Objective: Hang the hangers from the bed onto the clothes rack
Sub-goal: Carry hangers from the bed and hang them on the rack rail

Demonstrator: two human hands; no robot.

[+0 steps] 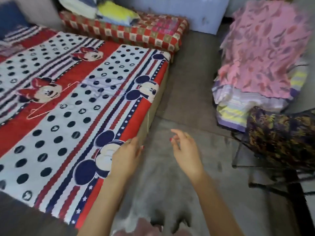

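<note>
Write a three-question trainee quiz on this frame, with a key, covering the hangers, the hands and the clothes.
1. True or false: the left hand is gripping the pink hanger.
2. Where does the blue hanger lie? A) on the floor B) on the bed C) on the rack
3. Fill in: the pink patterned cloth is draped on the ____ side of the view.

Key: 1. False; both hands are empty, the right hand over the floor. 2. B, right of the pink hanger. 3. Right.
</note>
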